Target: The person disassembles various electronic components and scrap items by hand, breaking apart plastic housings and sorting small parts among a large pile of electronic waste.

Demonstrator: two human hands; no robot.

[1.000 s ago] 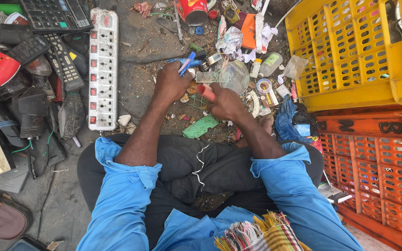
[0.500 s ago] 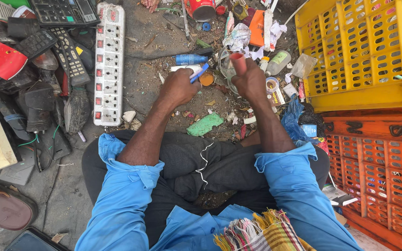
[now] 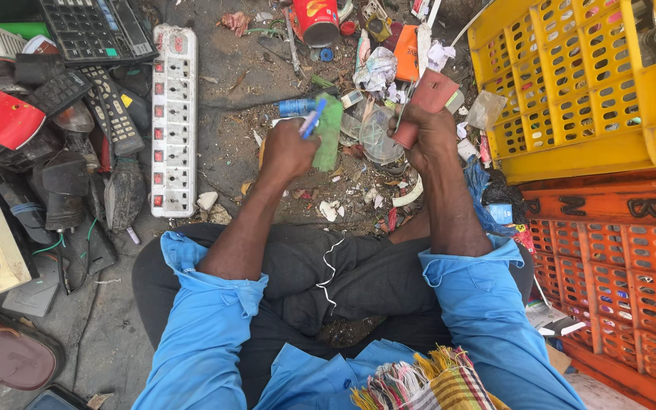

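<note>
I sit on the ground with both arms stretched forward. My left hand [image 3: 286, 152] grips a green circuit board [image 3: 329, 130] together with a blue-handled tool [image 3: 312, 118] that sticks up beside it. My right hand [image 3: 428, 135] is closed around a reddish-brown flat part [image 3: 428, 97] raised above the scrap. The two hands are apart, with a clear plastic piece [image 3: 380, 135] lying on the ground between them.
A long white power strip [image 3: 174, 121] lies at left beside remote controls [image 3: 111, 106], a calculator [image 3: 96, 29] and dark scrap. A yellow crate [image 3: 578, 83] and orange crates [image 3: 616, 258] stand at right. A red can [image 3: 316, 19] and litter lie ahead. A sandal [image 3: 5, 357] lies at bottom left.
My hands have moved apart. The left hand now holds the green board that lay on the ground, and the right hand has lifted the reddish part up to the right.
</note>
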